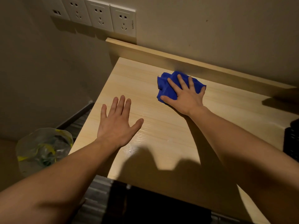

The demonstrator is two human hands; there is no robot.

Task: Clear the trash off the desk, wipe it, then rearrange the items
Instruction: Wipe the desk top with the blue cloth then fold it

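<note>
two bare forearms reach in from the near edge over a pale wood-grain desk [145,88], their shadows pooling dark on the near part of the top. the left hand [115,125] comes first — palm down, fingers spread and straight, gripping nothing; whether it touches the wood or hovers just above it cannot be told. off the desk's left edge, down on the floor, stands a bin lined with a clear bag [43,149] with yellow-marked plastic crumpled inside. farther in, the right hand [186,96] lies flat on a bunched blue cloth [168,88], fingers splayed over it and pressing it onto the desk top rather than closing around it; the cloth sticks out past the fingertips and on the thumb side. just beyond the cloth runs a raised wooden ledge [194,62] along the back of the desk, against the wall. something dark sits at the right edge of the view — too cut off to identify. farthest away, high on the wall to the left, is a row of white wall sockets [100,16].
</note>
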